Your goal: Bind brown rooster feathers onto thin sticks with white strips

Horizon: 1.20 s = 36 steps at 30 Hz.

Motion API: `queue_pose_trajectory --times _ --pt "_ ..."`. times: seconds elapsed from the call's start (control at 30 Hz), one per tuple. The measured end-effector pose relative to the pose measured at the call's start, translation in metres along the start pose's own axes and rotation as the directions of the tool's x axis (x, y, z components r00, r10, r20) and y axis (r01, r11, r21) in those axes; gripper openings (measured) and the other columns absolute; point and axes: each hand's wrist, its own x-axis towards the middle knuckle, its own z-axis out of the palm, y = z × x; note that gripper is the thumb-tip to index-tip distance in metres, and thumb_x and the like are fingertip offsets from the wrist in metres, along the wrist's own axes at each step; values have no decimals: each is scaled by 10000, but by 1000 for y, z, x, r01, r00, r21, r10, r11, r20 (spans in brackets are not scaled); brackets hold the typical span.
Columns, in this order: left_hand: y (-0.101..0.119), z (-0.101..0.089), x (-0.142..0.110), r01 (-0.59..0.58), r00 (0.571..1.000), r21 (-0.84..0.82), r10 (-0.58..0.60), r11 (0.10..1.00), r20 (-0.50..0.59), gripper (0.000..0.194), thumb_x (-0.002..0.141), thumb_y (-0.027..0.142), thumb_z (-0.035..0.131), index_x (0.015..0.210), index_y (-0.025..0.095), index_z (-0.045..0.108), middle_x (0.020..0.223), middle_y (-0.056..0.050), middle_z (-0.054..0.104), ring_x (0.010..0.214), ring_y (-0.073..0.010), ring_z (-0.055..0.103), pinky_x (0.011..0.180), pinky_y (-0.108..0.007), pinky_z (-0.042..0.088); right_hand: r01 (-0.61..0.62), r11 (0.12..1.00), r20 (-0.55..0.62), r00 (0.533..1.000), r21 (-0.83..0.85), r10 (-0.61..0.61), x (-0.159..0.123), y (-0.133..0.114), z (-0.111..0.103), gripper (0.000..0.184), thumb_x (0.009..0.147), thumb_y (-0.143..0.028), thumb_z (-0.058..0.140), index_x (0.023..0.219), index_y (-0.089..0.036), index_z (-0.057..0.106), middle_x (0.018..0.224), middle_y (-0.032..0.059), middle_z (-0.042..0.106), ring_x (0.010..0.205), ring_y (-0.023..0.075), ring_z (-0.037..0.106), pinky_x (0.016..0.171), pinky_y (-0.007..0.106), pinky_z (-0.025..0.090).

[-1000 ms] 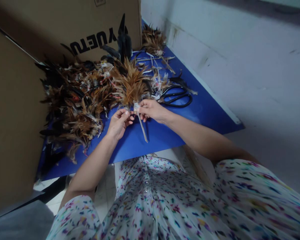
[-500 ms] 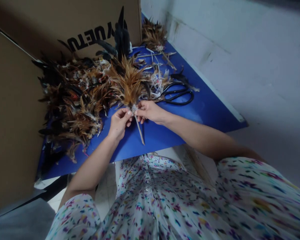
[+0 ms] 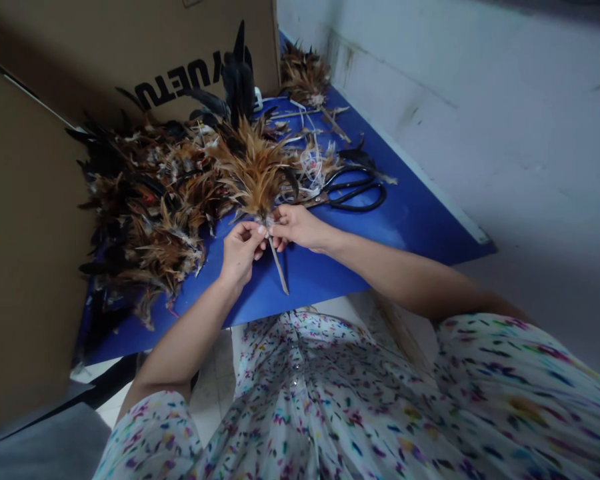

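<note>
Both hands meet at the base of a bundle of brown and black feathers (image 3: 253,163) fixed round a thin stick (image 3: 279,267). The stick's bare lower end points toward me over the table. My left hand (image 3: 241,248) pinches the bundle's base from the left, thumb against fingertips. From the right, my right hand (image 3: 297,227) closes its fingers on the same spot. What lies between the fingertips is mostly hidden. Just beyond my right hand lie black-handled scissors (image 3: 357,190) on the blue table. A tangle of white string (image 3: 313,163) sits beside their blades.
A large heap of loose feathers (image 3: 153,193) covers the table's left side. Behind it stands a cardboard box (image 3: 205,40) with black lettering, and more cardboard rises at the left. Another feather bundle on a stick (image 3: 306,73) rests at the far corner. A wall (image 3: 480,120) borders the blue tabletop (image 3: 420,230).
The feather bundle and both hands have shifted very slightly toward me. My fingers have moved a little at the bundle's base, and both hands still grip it.
</note>
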Motion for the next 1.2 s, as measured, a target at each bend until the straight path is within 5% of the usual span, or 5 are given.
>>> queue_pose_trajectory --times 0.27,0.5,0.77,0.93,1.2 --pt "-5 -1 2 -25 999 18 25 1000 -23 566 526 509 914 793 164 553 570 38 583 474 -79 520 376 -177 366 49 998 37 998 33 -50 0 3 -1 201 844 23 618 859 -147 510 513 -55 619 447 96 617 441 182 560" --pt "-6 -4 0 -57 987 154 33 986 156 494 732 609 752 811 129 663 654 -7 578 537 -77 506 437 -193 395 88 995 70 993 49 -91 1 7 -4 205 817 -38 686 855 -157 522 534 -63 614 483 94 635 475 188 586" --pt "-13 -4 0 -71 989 131 53 989 134 502 727 632 740 735 143 627 675 0 588 604 -103 546 568 -232 495 131 991 84 988 6 -131 2 9 -7 276 771 -172 780 867 -158 522 570 -48 633 503 113 662 492 209 599" --pt "-10 0 -3 5 990 -21 -2 1000 141 463 700 565 797 771 144 620 746 -9 630 671 -116 607 646 -268 568 135 982 19 991 -130 -134 1 6 -7 271 762 -226 769 856 -167 522 565 -59 600 482 117 637 447 214 544" --pt "1 4 -5 95 984 -61 -85 994 156 548 639 566 838 906 138 624 812 -44 682 738 -154 689 631 -286 602 272 855 -58 942 -442 -330 0 6 -11 183 722 -250 730 790 -154 590 565 -64 548 504 58 467 511 204 359"
